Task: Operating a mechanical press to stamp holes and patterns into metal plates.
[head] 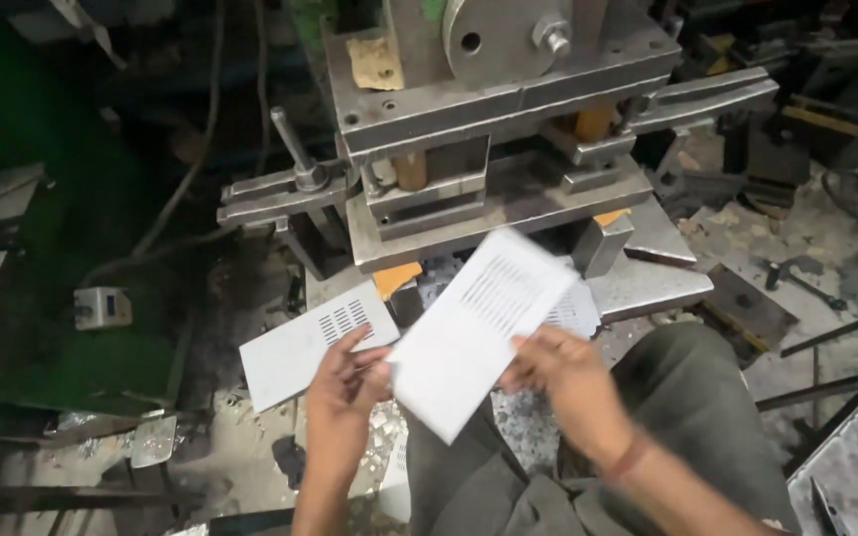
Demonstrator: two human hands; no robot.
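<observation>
Here, fingers (536,349) of both hands pinch the slotted metal sheet's (479,328) edges.

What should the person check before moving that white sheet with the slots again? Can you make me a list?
1. Both hands on the sheet: ok. The left hand and right hand grip the white slotted sheet.
2. Sheet outside the press: ok, it is in front of it.
3. Fingers away from the press gap: ok.
4. Second slotted sheet out of the way: ok, lying left.
5. Press gap empty: cannot tell, too dark.
6. Sheet edges smooth: cannot tell, blurred.
</observation>
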